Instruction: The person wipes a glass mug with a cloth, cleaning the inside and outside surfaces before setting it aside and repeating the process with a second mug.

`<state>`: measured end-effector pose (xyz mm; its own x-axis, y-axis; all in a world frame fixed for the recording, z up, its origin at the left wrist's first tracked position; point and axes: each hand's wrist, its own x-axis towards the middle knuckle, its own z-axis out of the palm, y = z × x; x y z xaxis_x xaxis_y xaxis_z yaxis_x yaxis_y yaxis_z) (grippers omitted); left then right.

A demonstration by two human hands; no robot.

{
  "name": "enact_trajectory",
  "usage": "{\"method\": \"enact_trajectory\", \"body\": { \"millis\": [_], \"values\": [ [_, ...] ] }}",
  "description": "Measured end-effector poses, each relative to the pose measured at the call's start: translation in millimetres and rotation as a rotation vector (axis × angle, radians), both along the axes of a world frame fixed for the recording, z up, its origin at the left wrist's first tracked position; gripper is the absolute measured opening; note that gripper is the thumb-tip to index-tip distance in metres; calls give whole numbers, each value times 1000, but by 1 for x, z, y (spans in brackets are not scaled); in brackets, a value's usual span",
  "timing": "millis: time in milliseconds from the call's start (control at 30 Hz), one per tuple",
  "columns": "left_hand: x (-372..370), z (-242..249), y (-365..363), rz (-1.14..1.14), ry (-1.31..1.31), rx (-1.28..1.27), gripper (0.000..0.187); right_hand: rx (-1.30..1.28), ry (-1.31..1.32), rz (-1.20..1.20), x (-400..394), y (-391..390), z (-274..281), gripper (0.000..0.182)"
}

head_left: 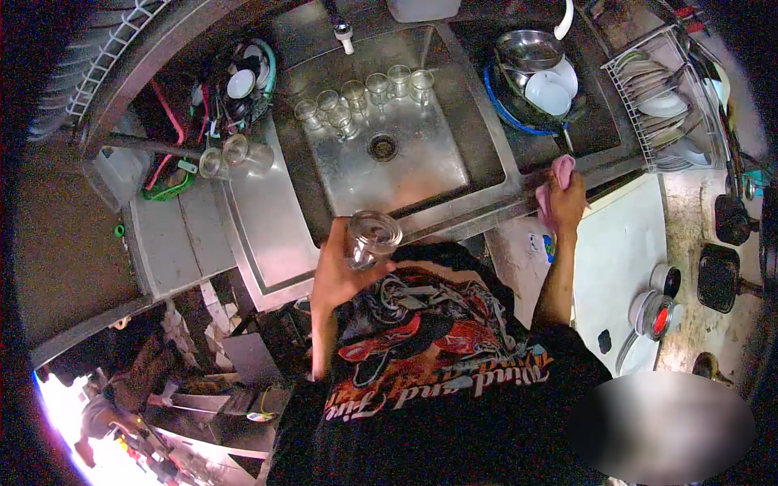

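My left hand (336, 271) is wrapped round a clear glass (374, 235) in front of the sink's near edge. Off to the right, my right hand (570, 198) grips a pink cloth (545, 202), its fingers closed on it beside the counter edge. Inside the steel sink (446, 162), several clear glasses (354, 93) stand in a loose row toward the back, around the drain's far side. More glasses (235, 150) sit on the left drainboard, partly overlapping one another in view.
A faucet (344, 36) hangs over the sink's back. To the right is a blue-rimmed basin (519, 125) with bowls and a steel pan, then a wire rack (636, 89) of plates. A basket of dishes (259, 81) stands at left. Black pans (718, 275) lie far right.
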<state>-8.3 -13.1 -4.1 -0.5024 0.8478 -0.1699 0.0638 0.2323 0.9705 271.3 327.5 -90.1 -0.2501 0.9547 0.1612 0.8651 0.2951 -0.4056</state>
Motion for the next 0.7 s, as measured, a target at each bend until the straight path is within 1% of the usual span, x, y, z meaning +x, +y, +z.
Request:
{"method": "enact_trajectory", "body": {
  "millis": [33, 67, 100, 133, 167, 200, 233, 267, 333, 367, 433, 467, 533, 567, 600, 667, 700],
  "values": [
    [2, -3, 0, 19, -84, 31, 66, 66, 43, 132, 8, 7, -23, 58],
    [4, -7, 0, 40, -168, 63, 67, 64, 43, 137, 8, 6, -34, 58],
    [4, -12, 3, 58, -352, 63, 67, 45, -244, 134, 8, 5, -44, 64],
    [5, -9, 4, 71, -351, 64, 67, 29, -531, 132, 8, 5, -56, 70],
    [6, -4, 5, 51, -217, 100, 67, 9, -509, 118, 12, 8, -65, 76],
    [4, -1, 5, 34, -81, 132, 67, 13, -507, 139, 18, 15, -72, 76],
    [3, -33, 0, 144, -644, 69, 67, -8, -421, 129, 20, 15, -73, 76],
    [3, -29, -1, 162, -642, 71, 67, -29, -335, 118, 21, 14, -73, 76],
    [4, -15, 2, 215, -592, 142, 68, -1, -293, 172, 24, 14, -72, 75],
    [0, -13, -1, 107, -179, 157, 67, 23, -253, 209, 27, 15, -73, 73],
    [-6, -11, -4, 114, -156, 150, 67, 75, -226, 280, 33, 30, -83, 71],
    [-10, -10, -5, 99, -127, 144, 67, 83, -224, 302, 21, 23, -68, 71],
    [-18, -9, -9, 132, -98, 139, 69, 30, -329, 196, 3, 3, -34, 71],
    [-21, -9, -11, 142, -72, 125, 70, -68, -396, 115, -4, 4, -27, 69],
    [-21, -8, -14, 158, -71, 131, 70, -59, -395, 130, -10, 1, -19, 69],
    [-24, -9, -18, 263, -363, 236, 76, 26, -331, 100, -33, -12, -1, 63],
    [-26, -9, -20, 276, -365, 238, 76, 244, -112, 249, -26, 5, -32, 54]
  ]
}}
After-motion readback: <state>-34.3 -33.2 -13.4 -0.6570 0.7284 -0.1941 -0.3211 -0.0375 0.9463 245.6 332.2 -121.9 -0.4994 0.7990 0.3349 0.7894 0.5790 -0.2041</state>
